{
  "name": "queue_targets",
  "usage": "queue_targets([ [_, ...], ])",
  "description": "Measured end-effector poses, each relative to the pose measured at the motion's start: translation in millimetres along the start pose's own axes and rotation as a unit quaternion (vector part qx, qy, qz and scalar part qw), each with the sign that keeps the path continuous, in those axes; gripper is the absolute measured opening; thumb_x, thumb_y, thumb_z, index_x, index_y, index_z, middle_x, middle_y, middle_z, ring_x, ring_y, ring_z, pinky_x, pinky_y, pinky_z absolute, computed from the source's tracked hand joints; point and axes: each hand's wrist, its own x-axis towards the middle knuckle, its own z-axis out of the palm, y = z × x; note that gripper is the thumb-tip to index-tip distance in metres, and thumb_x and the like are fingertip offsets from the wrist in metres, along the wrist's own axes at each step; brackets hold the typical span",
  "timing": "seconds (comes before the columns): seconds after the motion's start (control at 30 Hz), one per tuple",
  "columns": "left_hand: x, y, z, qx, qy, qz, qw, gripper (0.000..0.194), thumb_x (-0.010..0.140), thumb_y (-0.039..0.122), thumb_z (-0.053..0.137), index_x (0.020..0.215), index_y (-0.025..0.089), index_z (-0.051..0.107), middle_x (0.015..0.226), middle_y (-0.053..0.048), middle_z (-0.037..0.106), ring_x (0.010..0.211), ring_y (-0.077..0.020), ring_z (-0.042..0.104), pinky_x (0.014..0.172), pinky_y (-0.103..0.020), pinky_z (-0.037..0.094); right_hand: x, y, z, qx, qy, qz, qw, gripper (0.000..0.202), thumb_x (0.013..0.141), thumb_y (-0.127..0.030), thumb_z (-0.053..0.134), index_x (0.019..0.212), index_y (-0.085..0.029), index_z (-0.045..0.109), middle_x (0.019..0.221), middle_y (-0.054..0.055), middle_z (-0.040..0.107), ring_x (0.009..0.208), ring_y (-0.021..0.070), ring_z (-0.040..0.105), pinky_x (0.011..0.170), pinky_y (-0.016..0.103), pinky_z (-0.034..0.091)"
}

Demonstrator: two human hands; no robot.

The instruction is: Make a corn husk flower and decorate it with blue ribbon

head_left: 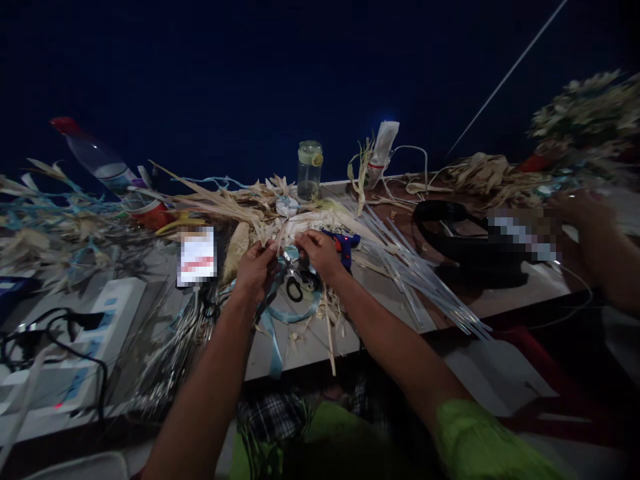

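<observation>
The black-handled scissors (294, 289) lay on the table (310, 350) with a light-blue ribbon (293, 317) curled around them. Just beyond the scissors, the left hand (257, 267) pinched a thin pale strip (281, 239) in its fingers; the right hand (320, 252) hovered beside it, its fingertips close together, whatever they held too small to tell. Right of the scissors were a blue glue gun (345, 240) and, farther right, translucent glue sticks (425, 273). A lidded clear jar (309, 172) stood behind them, and a white power strip (107, 333) sat well to their left.

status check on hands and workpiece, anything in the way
Left hand pinching pale strip. Right hand close by, grip contents unclear. Scissors and blue glue gun near the hands, possible snags.
</observation>
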Motion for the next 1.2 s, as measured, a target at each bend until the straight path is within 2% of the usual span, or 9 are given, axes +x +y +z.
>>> queue_targets([
  [0.17, 1.2, -2.5, -0.4, 0.009, 0.042, -0.001, 0.999, 0.029, 0.061, 0.027, 0.069, 0.075, 0.018, 0.046, 0.050, 0.010, 0.038, 0.037, -0.0015, 0.032, 0.037, -0.016, 0.026, -7.9, -4.6, 8.5, -0.100, -0.044, -0.030, 0.994, 0.025, 0.070, -0.042, 0.057, 0.073, -0.017, 0.056, 0.066, -0.002, 0.052, 0.062, 0.0097, 0.045, 0.059, 0.023, 0.036],
  [0.3, 3.0, -5.6, -2.8, 0.032, 0.024, -0.001, 0.999, 0.030, 0.062, 0.030, 0.068, 0.077, 0.018, 0.045, 0.051, 0.009, 0.041, 0.037, -0.0021, 0.034, 0.037, -0.016, 0.025, -9.3, -1.8, 17.2, -0.138, -0.033, -0.050, 0.989, 0.017, 0.068, -0.034, 0.058, 0.069, -0.017, 0.054, 0.069, -0.001, 0.052, 0.066, 0.0101, 0.045, 0.063, 0.023, 0.036],
  [0.37, 3.0, -5.6, -2.8, 0.032, 0.011, -0.001, 0.999, 0.030, 0.062, 0.030, 0.069, 0.074, 0.018, 0.044, 0.050, 0.010, 0.039, 0.036, -0.0015, 0.032, 0.036, -0.016, 0.025, -7.8, -0.1, 17.1, -0.108, -0.036, -0.037, 0.993, 0.014, 0.068, -0.030, 0.056, 0.066, -0.016, 0.053, 0.064, -0.003, 0.050, 0.062, 0.0092, 0.044, 0.061, 0.023, 0.035],
  [0.47, 1.5, -3.8, -1.1, 0.017, -0.001, -0.005, 1.000, 0.032, 0.061, 0.030, 0.069, 0.071, 0.017, 0.042, 0.048, 0.011, 0.035, 0.035, -0.0008, 0.029, 0.035, -0.015, 0.024, -5.4, 0.4, 13.2, -0.004, -0.066, 0.040, 0.997, 0.013, 0.066, -0.029, 0.056, 0.064, -0.016, 0.051, 0.056, -0.005, 0.046, 0.052, 0.0071, 0.040, 0.053, 0.022, 0.032],
  [0.6, -1.0, -0.6, 1.3, 0.013, -0.013, -0.014, 1.000, 0.030, 0.061, 0.029, 0.070, 0.072, 0.016, 0.044, 0.047, 0.010, 0.037, 0.035, -0.0007, 0.029, 0.035, -0.014, 0.025, -5.2, -4.0, 9.0, 0.129, -0.101, 0.156, 0.974, 0.021, 0.058, -0.030, 0.062, 0.066, -0.016, 0.050, 0.054, -0.006, 0.046, 0.047, 0.0054, 0.039, 0.049, 0.020, 0.030],
  [0.7, -2.6, 2.5, 2.0, 0.020, -0.014, -0.031, 0.999, 0.032, 0.057, 0.027, 0.073, 0.073, 0.015, 0.048, 0.050, 0.008, 0.044, 0.037, -0.0008, 0.035, 0.036, -0.013, 0.028, -5.5, -7.5, 7.5, 0.166, -0.104, 0.179, 0.964, 0.024, 0.055, -0.032, 0.065, 0.064, -0.015, 0.049, 0.052, -0.007, 0.046, 0.047, 0.0048, 0.038, 0.048, 0.019, 0.029],
  [0.83, -4.4, 5.7, 2.2, 0.050, -0.014, -0.071, 0.996, 0.036, 0.052, 0.027, 0.075, 0.077, 0.015, 0.053, 0.054, 0.006, 0.051, 0.040, -0.0021, 0.041, 0.038, -0.014, 0.031, -4.3, -8.1, 5.2, 0.170, -0.101, 0.179, 0.964, 0.022, 0.057, -0.031, 0.063, 0.060, -0.016, 0.047, 0.051, -0.006, 0.045, 0.045, 0.0046, 0.037, 0.046, 0.019, 0.027],
  [0.97, -4.2, 4.5, 1.2, 0.085, -0.017, -0.066, 0.994, 0.031, 0.054, 0.027, 0.074, 0.072, 0.015, 0.052, 0.048, 0.008, 0.047, 0.037, -0.0022, 0.038, 0.037, -0.015, 0.028, -4.6, -8.2, 4.7, 0.140, -0.106, 0.165, 0.971, 0.022, 0.058, -0.032, 0.063, 0.060, -0.015, 0.049, 0.051, -0.006, 0.045, 0.045, 0.0045, 0.036, 0.046, 0.019, 0.026],
  [1.2, 1.2, -2.6, -4.1, 0.112, -0.014, -0.051, 0.992, 0.025, 0.057, 0.026, 0.070, 0.070, 0.015, 0.052, 0.045, 0.008, 0.045, 0.035, -0.0031, 0.036, 0.036, -0.016, 0.025, -6.3, -2.0, 7.2, -0.018, -0.082, 0.092, 0.992, 0.030, 0.061, -0.043, 0.064, 0.065, -0.016, 0.052, 0.053, -0.006, 0.045, 0.049, 0.0058, 0.037, 0.048, 0.020, 0.027],
])
